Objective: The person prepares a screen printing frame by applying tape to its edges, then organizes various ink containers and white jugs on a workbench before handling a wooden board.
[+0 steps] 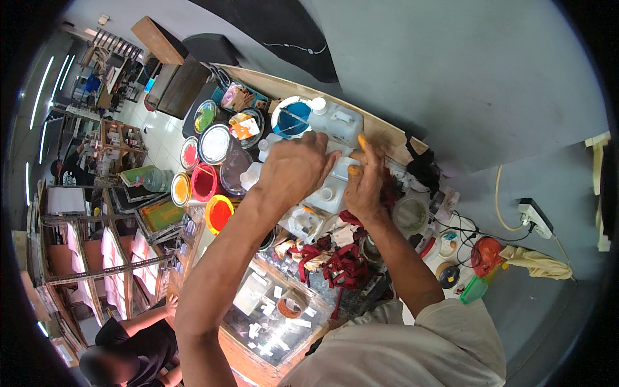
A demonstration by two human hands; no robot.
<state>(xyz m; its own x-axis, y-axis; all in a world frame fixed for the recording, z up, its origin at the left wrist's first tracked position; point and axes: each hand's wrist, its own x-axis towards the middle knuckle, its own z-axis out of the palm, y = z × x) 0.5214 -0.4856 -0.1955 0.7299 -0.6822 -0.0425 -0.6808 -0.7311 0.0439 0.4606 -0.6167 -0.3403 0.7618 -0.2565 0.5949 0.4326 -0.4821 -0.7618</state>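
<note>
My left hand (295,162) reaches over a cluster of translucent plastic jugs. Its fingers are curled down and its thumb points right; what they close on is hidden beneath the hand. Close by on the right, my right hand (365,184) is beside a jug (340,169), with thumb and index finger apart and yellow-orange stains on the fingertips. Whether it touches that jug cannot be made out. Behind the hands stands a jug with a white cap (340,122). Nearer to me are another capped jug (327,195) and a clear container (303,222).
Left of the jugs stand open tubs of red (205,182), orange (220,215) and white (214,143) paint, and a blue-lined bucket (294,119). Dark red rags (348,266) lie nearer, beside a glass-topped surface (258,335). A power strip (535,218) hangs right. Another person (138,348) is lower left.
</note>
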